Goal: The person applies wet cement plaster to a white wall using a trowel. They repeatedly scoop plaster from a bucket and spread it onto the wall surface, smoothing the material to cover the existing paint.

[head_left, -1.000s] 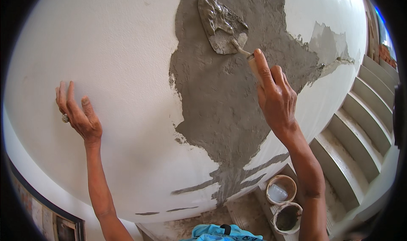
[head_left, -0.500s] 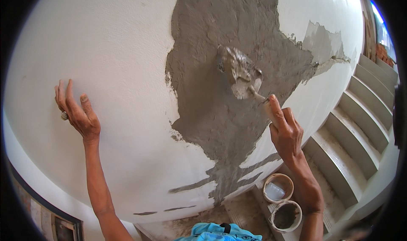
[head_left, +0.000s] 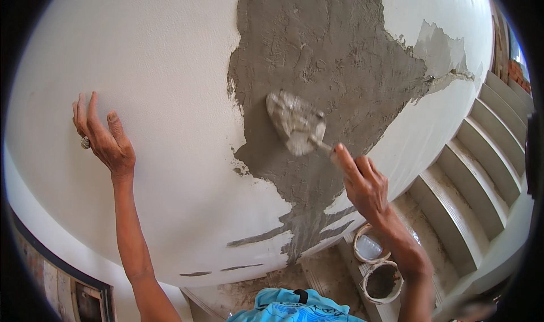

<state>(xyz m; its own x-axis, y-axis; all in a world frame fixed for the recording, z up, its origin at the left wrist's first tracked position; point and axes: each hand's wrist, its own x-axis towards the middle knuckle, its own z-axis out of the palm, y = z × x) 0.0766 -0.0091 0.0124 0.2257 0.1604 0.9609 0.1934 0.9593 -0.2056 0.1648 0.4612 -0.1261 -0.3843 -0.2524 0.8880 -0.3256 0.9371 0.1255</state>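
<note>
My right hand (head_left: 367,185) is wrapped round the handle of a trowel (head_left: 297,124), its blade smeared with wet grey mortar. The blade lies over a large patch of grey mortar (head_left: 334,56) on the white wall (head_left: 170,95); whether it touches the surface I cannot tell. My left hand (head_left: 106,138), with a ring on one finger, rests against the white wall to the left of the patch. Its fingers are stretched out and it holds nothing.
Low on the right stand two buckets, one holding something pale and translucent (head_left: 369,247), the other grey inside (head_left: 382,282). Concrete stairs (head_left: 459,192) climb along the right side. A framed opening (head_left: 90,302) shows at the lower left.
My right hand has moved the trowel down and to the left across the mortar patch. My left hand stays in the same place on the wall.
</note>
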